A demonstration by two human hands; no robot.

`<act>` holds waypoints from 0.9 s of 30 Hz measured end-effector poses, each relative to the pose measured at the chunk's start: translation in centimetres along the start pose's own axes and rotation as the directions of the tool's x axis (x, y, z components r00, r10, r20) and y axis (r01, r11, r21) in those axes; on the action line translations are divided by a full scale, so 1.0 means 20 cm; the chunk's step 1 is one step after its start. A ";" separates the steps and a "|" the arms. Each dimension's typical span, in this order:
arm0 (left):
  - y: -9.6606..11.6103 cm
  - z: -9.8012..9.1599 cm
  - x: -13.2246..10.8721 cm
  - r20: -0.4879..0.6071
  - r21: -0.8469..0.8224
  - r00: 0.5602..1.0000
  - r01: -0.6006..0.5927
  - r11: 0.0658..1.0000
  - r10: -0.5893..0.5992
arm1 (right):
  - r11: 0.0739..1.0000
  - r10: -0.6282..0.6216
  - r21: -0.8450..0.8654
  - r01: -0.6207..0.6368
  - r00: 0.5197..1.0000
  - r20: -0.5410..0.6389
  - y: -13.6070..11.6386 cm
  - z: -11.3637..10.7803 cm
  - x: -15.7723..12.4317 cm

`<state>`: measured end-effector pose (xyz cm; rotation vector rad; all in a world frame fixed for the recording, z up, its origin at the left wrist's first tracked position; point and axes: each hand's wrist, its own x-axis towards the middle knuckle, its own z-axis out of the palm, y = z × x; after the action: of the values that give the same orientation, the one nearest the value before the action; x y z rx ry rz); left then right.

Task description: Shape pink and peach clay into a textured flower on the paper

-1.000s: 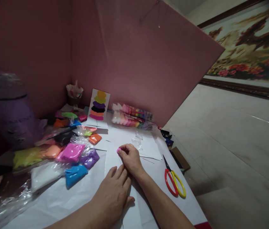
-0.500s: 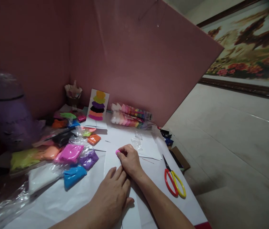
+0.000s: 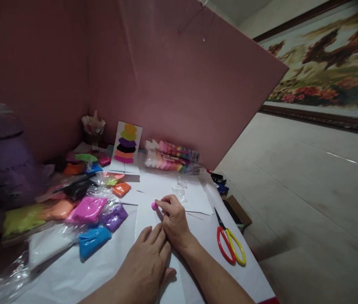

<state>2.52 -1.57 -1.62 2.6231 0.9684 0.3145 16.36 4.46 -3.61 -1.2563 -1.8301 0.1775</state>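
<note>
A small ball of pink clay (image 3: 154,206) is on the white sheet of paper (image 3: 145,217), at the tip of my right index finger. My right hand (image 3: 175,217) is closed, with the index finger reaching onto the clay and the other fingers curled under; the thumb is partly hidden. My left hand (image 3: 148,257) lies flat with its fingers stretched over the paper, its fingertips against the right hand. A thin drawn line runs down the sheet below the clay.
Bags of coloured clay, among them a blue bag (image 3: 94,241) and a pink bag (image 3: 89,209), crowd the left side. Scissors (image 3: 230,245) with red and yellow handles lie right. A card with coloured bands (image 3: 126,145) leans at the back beside packs of clay (image 3: 170,155).
My right fingers have shifted on the pink clay, so more of it shows on the paper. The left hand keeps its place on the sheet. The whole view has moved slightly.
</note>
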 end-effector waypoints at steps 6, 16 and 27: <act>0.01 0.00 0.00 -0.005 0.014 1.000 -0.001 1.000 0.001 | 0.994 -0.021 -0.105 0.029 0.997 0.071 -0.02 -0.01 -0.01; 0.01 0.01 -0.01 -0.011 0.017 1.000 0.003 1.000 -0.003 | 1.000 0.002 -0.023 -0.002 1.000 0.017 -0.02 -0.01 0.02; 0.01 -0.02 0.00 0.011 -0.020 1.000 0.003 1.000 -0.003 | 0.958 -0.100 -0.258 0.124 0.990 0.103 -0.01 -0.06 0.01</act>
<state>2.48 -1.73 -1.23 2.6021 0.9611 0.3077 17.08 4.22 -2.75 -1.3384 -2.0474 -0.0777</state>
